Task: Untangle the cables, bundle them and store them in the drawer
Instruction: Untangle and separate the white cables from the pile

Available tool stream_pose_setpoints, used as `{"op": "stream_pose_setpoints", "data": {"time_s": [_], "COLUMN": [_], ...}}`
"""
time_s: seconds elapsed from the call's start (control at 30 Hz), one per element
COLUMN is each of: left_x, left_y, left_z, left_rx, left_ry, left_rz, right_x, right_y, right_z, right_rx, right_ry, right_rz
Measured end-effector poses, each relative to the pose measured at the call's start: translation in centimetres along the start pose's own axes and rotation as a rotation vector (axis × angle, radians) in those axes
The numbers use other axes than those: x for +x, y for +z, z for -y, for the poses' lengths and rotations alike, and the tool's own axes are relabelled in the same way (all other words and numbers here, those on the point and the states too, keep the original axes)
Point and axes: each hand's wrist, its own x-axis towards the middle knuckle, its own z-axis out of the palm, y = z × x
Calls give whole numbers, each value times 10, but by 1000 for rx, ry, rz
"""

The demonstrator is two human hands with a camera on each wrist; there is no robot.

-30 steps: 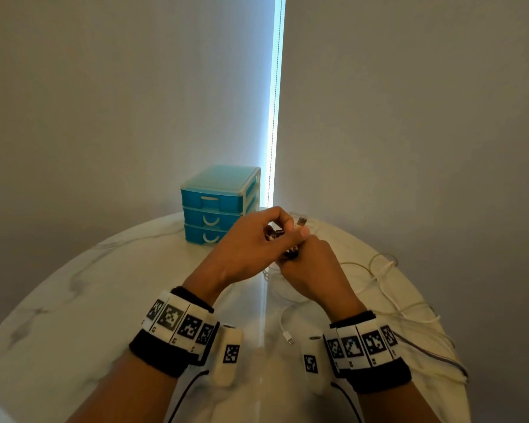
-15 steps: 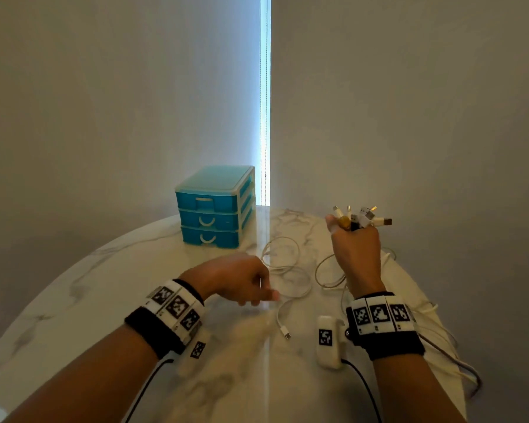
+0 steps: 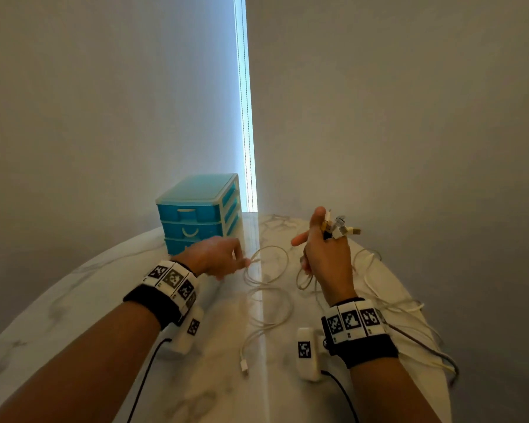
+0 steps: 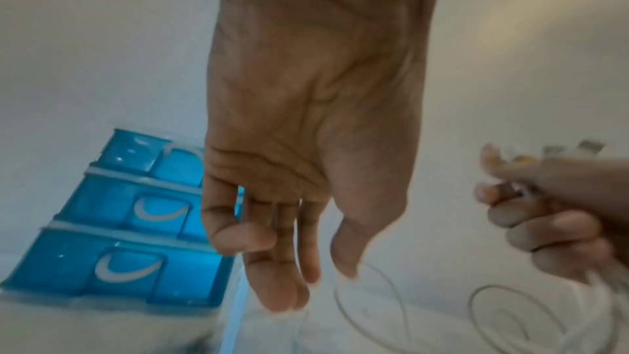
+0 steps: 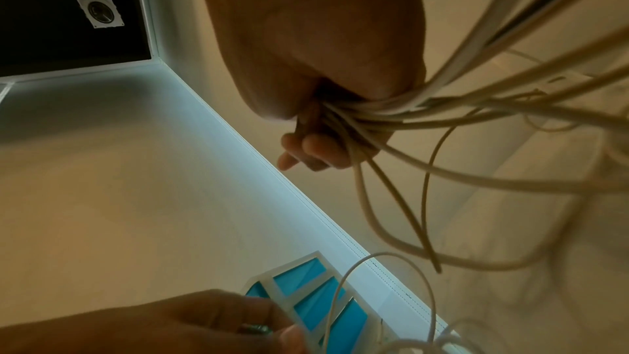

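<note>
My right hand (image 3: 327,257) is raised over the right half of the table and grips a bunch of cables just below their plugs (image 3: 339,227). The plugs stick up above its fist, and its thumb and forefinger point out. In the right wrist view the white cords (image 5: 374,112) fan out from that fist. My left hand (image 3: 220,257) is low over the table in front of the blue drawer unit (image 3: 193,215). Its fingertips pinch the end of a looped white cable (image 3: 275,261). All three drawers look closed.
The round marble table (image 3: 74,315) stands in a corner with walls close behind. More white and dark cords trail over its right edge (image 3: 425,349). One loose cable end with a white plug (image 3: 244,366) lies near the front, between my wrists.
My hands were together at the plugs a second ago. They have parted: the right one carried the plugs up and to the right, and the left dropped to the looped cable.
</note>
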Motion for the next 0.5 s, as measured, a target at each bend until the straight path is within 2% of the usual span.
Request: {"op": "stream_pose_setpoints", "data": {"time_s": [0.07,0.2,0.27,0.4,0.5], "left_x": [14,32,36,30,10], "left_y": [9,29,33,28,16], "left_z": [-3,-9,-8,1,8], "left_rx": [-90,-15,-23,-167,-447], "left_ry": [-40,10,23,7,23], "left_rz": [-61,69,61,-36,-229], "right_x": [-1,1,4,5,4], "right_y": [2,6,8,8,8], "right_z": [-1,-2,-3,-11,-12], "right_rx": [-39,-172,-180,-225,-262], "right_ry": [-3,-23,-19,-68,-101], "right_rz": [47,113,115,179,217]}}
